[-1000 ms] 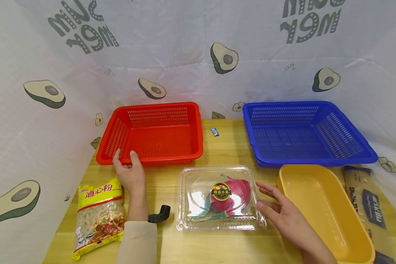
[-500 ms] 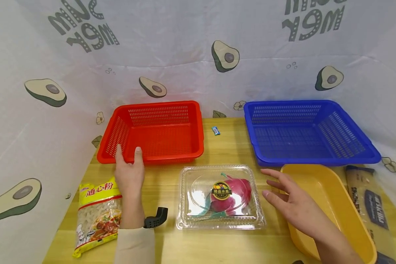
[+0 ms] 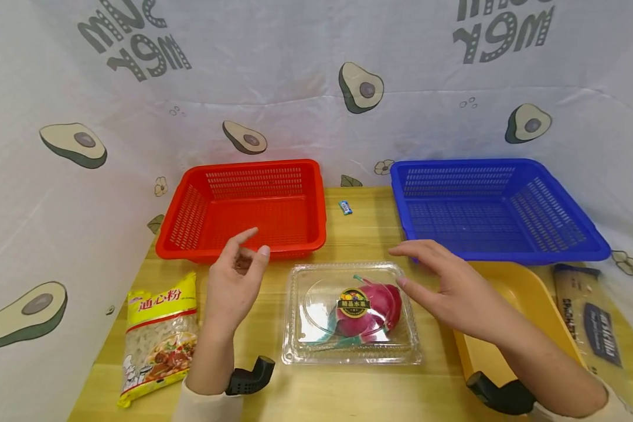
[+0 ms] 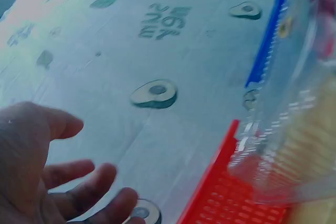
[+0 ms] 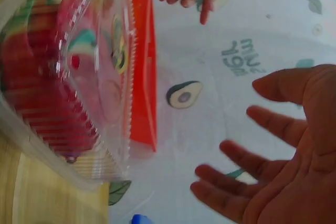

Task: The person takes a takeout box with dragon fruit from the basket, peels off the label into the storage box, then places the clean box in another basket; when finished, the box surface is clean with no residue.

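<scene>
A clear plastic clamshell box (image 3: pixel 306 346) with a gold-and-black label lies on the table between my hands, its lid closed. Inside it is a dark pink dragon fruit (image 3: pixel 385 308) with green tips, seen close up in the right wrist view too. Left of the box, my left hand (image 3: pixel 236 284) holds nothing, fingers loosely bent in front of the red basket (image 3: pixel 176 257). My right hand (image 3: pixel 448 287) is spread at the box's right side, thumb and forefinger over its upper right corner in the head view. Nothing is in that hand.
A blue basket (image 3: pixel 506 256) stands at the back right. A yellow bin (image 3: pixel 487 360) lies partly under my right arm, beside a spaghetti pack (image 3: pixel 593 319). At the left is a macaroni bag (image 3: pixel 160 340). A small wrapped candy (image 3: pixel 345 207) lies between the baskets.
My left hand has moved right from the red basket's front rim towards the box. My right hand has drawn away from the box's right edge, then come up and inward over its corner.
</scene>
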Motion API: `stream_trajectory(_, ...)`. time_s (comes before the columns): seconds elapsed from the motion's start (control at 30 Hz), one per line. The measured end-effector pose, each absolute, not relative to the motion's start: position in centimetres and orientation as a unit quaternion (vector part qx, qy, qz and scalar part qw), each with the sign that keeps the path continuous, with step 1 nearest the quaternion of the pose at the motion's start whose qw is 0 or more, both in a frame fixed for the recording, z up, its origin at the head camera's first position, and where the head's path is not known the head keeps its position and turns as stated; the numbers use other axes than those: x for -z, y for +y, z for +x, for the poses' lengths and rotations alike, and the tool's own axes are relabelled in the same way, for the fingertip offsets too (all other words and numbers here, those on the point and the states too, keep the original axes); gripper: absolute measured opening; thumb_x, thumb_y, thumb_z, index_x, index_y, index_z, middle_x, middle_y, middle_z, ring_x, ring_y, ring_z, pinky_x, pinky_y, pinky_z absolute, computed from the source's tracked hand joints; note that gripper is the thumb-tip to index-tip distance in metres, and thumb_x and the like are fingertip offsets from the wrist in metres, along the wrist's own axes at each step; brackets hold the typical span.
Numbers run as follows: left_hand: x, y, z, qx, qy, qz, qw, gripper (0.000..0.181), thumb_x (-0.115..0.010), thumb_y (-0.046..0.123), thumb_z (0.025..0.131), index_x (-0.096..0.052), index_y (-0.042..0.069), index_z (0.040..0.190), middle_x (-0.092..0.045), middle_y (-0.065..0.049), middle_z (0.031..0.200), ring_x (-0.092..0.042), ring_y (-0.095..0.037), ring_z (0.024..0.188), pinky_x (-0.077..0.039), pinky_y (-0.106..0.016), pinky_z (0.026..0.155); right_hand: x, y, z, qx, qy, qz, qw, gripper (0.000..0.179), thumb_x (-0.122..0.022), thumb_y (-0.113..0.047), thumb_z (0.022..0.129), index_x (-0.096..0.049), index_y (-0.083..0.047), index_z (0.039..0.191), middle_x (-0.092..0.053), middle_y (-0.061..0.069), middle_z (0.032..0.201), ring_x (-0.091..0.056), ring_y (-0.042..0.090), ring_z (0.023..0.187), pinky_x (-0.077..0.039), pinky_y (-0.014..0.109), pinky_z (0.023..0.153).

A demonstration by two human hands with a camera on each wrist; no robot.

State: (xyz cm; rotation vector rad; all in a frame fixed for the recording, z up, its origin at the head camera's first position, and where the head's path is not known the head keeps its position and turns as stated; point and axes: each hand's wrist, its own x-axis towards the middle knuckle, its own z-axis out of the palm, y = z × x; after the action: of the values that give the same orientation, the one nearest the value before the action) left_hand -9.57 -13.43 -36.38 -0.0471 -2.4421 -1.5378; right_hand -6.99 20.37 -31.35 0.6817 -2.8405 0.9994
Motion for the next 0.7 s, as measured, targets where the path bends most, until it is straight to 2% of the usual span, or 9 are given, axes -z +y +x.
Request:
stream_trajectory(0.07,36.6,-13.0,-9.1,0.503,-0.856,-0.067,0.101,0.043,-0.07,0.026,0.097,-0.061,0.019,0.139,-0.07,-0.005,0.107,-0.067,-0.021,0.101,-0.057,-0.041,0.09,31.5,20.0,-7.9,-0.323,-0.916,0.238,0.008,0.036,-0.07,-0.023,0.097,-0.064,-0.025,0.133,-0.062,0.0,0.136,-0.058,0.027,0.128,-0.054,0.043,0.104)
stream_trajectory(0.13,37.2,-12.7,-8.6,0.471,-0.872,-0.113,0.073,0.045,-0.072,0.028,0.096,-0.061,0.019,0.139,-0.067,-0.004,0.126,-0.062,-0.024,0.121,-0.052,-0.051,0.104,32.0,19.6,-8.8,-0.323,-0.91,0.257,-0.017,0.034,-0.07,-0.025,0.097,-0.065,-0.025,0.131,-0.062,0.002,0.137,-0.058,0.031,0.13,-0.052,0.057,0.102)
stream_trajectory(0.2,37.8,-12.3,-8.2,0.45,-0.88,-0.144,0.043,0.048,-0.073,0.032,0.094,-0.061,0.022,0.139,-0.058,-0.002,0.142,-0.051,-0.028,0.136,-0.046,-0.06,0.108,32.6,19.2,-9.7,-0.32,-0.906,0.275,-0.042,0.034,-0.071,-0.025,0.097,-0.066,-0.025,0.13,-0.062,0.004,0.138,-0.058,0.034,0.13,-0.051,0.062,0.101)
stream_trajectory(0.27,38.6,-11.8,-7.8,0.448,-0.88,-0.158,0.011,0.051,-0.074,0.037,0.093,-0.059,0.027,0.141,-0.048,-0.002,0.154,-0.04,-0.031,0.146,-0.041,-0.067,0.11,33.5,18.8,-10.5,-0.311,-0.903,0.291,-0.063,0.032,-0.072,-0.025,0.096,-0.068,-0.025,0.128,-0.062,0.005,0.137,-0.059,0.033,0.128,-0.052,0.06,0.101)
stream_trajectory(0.43,40.6,-10.6,-7.6,0.481,-0.861,-0.159,-0.043,0.054,-0.075,0.039,0.091,-0.057,0.032,0.142,-0.03,-0.001,0.166,-0.025,-0.036,0.154,-0.033,-0.075,0.111,35.1,17.9,-12.0,-0.277,-0.899,0.322,-0.108,0.031,-0.073,-0.027,0.094,-0.07,-0.026,0.125,-0.059,0.008,0.14,-0.06,0.033,0.126,-0.053,0.056,0.103)
stream_trajectory(0.57,41.9,-10.1,-7.6,0.497,-0.852,-0.16,-0.044,0.053,-0.076,0.035,0.09,-0.06,0.032,0.14,-0.026,0.002,0.168,-0.021,-0.035,0.155,-0.03,-0.075,0.113,35.9,17.3,-12.8,-0.264,-0.894,0.338,-0.132,0.031,-0.074,-0.031,0.093,-0.071,-0.027,0.124,-0.056,0.011,0.146,-0.057,0.036,0.13,-0.05,0.059,0.105)
stream_trajectory(0.7,43.0,-10.0,-7.7,0.517,-0.839,-0.165,-0.038,0.052,-0.075,0.028,0.09,-0.061,0.023,0.14,-0.022,-0.004,0.17,-0.018,-0.037,0.156,-0.025,-0.077,0.114,36.4,16.9,-13.0,-0.253,-0.891,0.349,-0.143,0.03,-0.073,-0.033,0.093,-0.073,-0.027,0.123,-0.054,0.014,0.149,-0.054,0.039,0.134,-0.046,0.063,0.107)
